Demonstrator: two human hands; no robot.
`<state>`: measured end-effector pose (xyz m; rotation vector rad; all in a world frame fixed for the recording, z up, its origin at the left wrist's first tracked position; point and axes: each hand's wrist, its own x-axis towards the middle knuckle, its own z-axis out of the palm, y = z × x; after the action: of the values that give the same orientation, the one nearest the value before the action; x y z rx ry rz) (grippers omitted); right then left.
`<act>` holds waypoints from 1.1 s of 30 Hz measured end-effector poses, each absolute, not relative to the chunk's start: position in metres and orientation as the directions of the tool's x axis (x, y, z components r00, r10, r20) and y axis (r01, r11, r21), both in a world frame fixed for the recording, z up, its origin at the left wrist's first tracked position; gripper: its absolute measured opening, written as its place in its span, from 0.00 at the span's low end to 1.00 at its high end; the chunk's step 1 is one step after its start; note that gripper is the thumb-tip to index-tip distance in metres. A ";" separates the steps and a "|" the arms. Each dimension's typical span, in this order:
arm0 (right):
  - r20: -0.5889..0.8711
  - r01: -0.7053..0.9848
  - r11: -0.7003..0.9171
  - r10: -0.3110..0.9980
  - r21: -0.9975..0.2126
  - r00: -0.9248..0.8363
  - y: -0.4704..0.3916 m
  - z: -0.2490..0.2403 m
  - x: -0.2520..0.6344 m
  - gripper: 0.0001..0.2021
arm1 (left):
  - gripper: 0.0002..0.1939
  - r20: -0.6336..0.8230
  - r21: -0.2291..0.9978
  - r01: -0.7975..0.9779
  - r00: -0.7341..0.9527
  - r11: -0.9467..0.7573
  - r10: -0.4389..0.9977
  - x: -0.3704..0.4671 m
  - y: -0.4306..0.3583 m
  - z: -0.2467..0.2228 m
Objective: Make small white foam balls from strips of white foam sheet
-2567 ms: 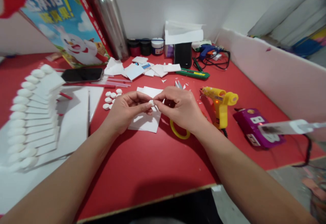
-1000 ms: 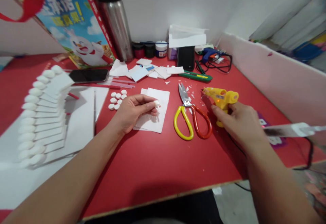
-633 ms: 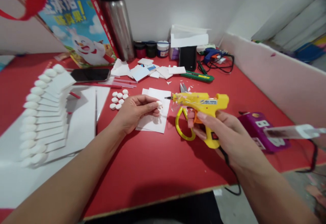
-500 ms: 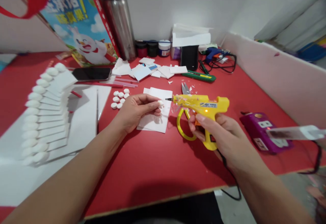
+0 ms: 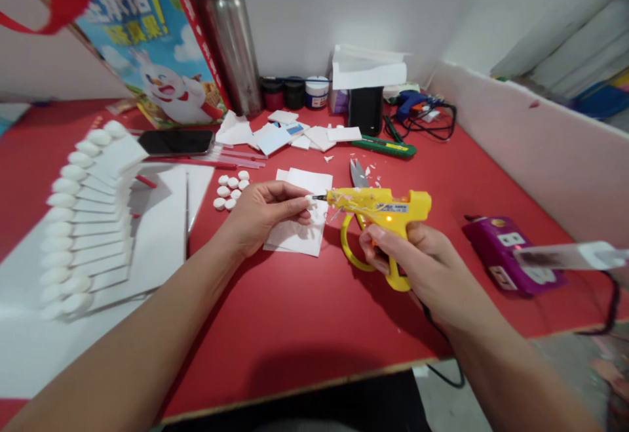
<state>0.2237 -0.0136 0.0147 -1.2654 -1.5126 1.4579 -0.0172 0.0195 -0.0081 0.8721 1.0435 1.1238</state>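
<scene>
Between the thumb and fingers of my left hand [image 5: 272, 212] is a small white piece [image 5: 310, 202], mostly hidden, perhaps one of the white discs. My right hand [image 5: 410, 252] is wrapped round the handle of a yellow hot glue gun [image 5: 383, 209], its orange light lit. The gun's dark nozzle points left and meets or nearly meets the white piece. White paper sheets [image 5: 309, 235] lie below my left hand. Several round white discs [image 5: 232, 186] sit just beyond it. Yellow-handled scissors [image 5: 351, 248] lie partly behind the gun.
At left, white strips with round white ends form a curved row [image 5: 93, 222]. White scraps [image 5: 275, 137], a green utility knife [image 5: 386, 146], a phone [image 5: 175, 142], a steel flask [image 5: 236, 52] and paint jars [image 5: 295, 94] stand or lie behind. A purple box [image 5: 511, 255] is at right.
My right hand has moved the glue gun a little left, bringing its nozzle up to the white piece. My left hand has stayed almost in place.
</scene>
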 end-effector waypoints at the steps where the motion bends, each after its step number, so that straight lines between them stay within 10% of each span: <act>1: -0.145 0.191 -0.090 0.943 -0.977 -0.300 -0.013 0.014 0.224 0.17 | 0.13 -0.204 0.935 -0.275 0.100 0.225 0.974 -0.017 0.020 -0.008; 33: -0.157 0.404 -0.037 0.950 -0.914 -0.269 -0.016 0.036 0.216 0.20 | 0.12 -0.171 0.946 -0.263 0.088 0.189 0.981 -0.018 0.019 -0.006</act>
<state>0.2161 -0.0163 0.0361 -1.4306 -1.6957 1.2924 -0.0177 0.0187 -0.0061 0.9080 1.0437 1.1471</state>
